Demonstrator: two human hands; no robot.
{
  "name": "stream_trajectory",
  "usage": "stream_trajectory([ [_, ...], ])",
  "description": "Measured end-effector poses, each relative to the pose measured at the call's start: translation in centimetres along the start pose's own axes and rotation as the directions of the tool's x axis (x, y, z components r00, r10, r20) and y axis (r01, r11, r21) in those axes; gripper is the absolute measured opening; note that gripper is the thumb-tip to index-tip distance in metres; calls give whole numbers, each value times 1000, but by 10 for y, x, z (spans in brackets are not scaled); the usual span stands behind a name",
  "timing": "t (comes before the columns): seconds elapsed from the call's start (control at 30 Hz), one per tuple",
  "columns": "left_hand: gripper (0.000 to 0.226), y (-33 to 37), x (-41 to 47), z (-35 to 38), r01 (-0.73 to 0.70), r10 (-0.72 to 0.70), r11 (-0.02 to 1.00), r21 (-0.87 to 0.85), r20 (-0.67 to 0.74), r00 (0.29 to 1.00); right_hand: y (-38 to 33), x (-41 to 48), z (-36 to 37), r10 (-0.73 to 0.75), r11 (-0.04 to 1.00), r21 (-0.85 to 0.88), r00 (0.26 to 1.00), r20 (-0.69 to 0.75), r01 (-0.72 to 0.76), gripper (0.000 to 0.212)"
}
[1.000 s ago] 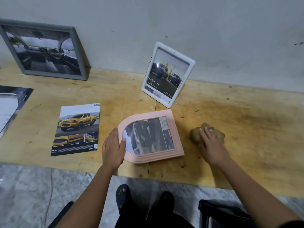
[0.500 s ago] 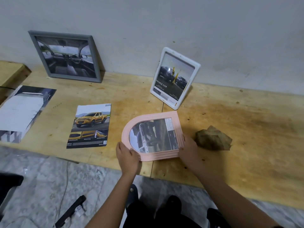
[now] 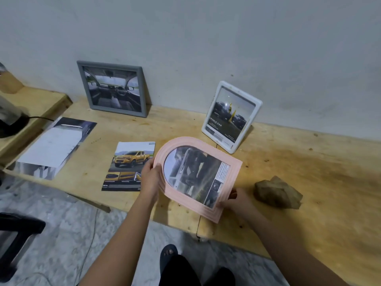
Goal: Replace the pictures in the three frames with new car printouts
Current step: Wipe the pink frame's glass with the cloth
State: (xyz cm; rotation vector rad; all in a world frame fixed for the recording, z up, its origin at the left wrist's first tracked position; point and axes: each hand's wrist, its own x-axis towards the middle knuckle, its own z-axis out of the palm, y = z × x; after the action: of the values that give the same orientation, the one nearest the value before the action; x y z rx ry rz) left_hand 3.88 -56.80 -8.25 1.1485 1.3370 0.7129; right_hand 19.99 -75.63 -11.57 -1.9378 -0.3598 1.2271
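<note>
Printout, folded [image 3: 55, 147], mostly white side up, lies far left on the wooden bench [image 3: 309, 162]. Grey frame [image 3: 113, 89] leans on the wall behind it, with a car-interior picture inside. Yellow-pickup printout [image 3: 129, 162] lies flat on the bench, its right edge hidden behind the left hand [image 3: 151, 178]. That hand grips the arched end of the pink frame [image 3: 198, 176], thumb over the front rim, fingers behind and out of sight. The pink frame appears lifted off the bench, tilted, glass toward the camera, a dark vehicle picture sideways in it. White frame [image 3: 231, 116] stands propped behind, near the wall, holding a dark car advert. Right hand [image 3: 239, 200] holds the pink frame's straight-end corner, thumb on the edge, fingers curled beneath. Brown lump [image 3: 277, 193], crumpled, sits just right of that hand, not touched. Judgement: the pink frame is the one in work, picked up to reach its back. Next move probably means turning it face down, freeing the backing and drawing the old picture out; the pickup sheet is rectangular and the window arched, so placement will need care
</note>
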Motion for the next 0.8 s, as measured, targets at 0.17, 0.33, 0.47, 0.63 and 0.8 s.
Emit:
stream_trajectory([
  [0.17,28,82,55,-7,-290,263,942,171,164,951,-44,33,37,2,929,368,998,70,-28,35],
  [0.33,32,147,136,6,-548,471,782,298,294,831,-99,87,97,-33,763,641,986,164,-81,23],
  [0.47,34,182,202,27,-705,566,630,324,430,704,-150,135,149,45,595,791,989,143,-142,7],
  [0.63,34,196,256,54,-890,724,320,325,523,451,-187,191,177,138,526,844,990,38,-106,25],
  [0.8,36,189,285,77,-929,731,133,344,599,326,-203,233,178,266,478,878,956,-127,-16,46],
])
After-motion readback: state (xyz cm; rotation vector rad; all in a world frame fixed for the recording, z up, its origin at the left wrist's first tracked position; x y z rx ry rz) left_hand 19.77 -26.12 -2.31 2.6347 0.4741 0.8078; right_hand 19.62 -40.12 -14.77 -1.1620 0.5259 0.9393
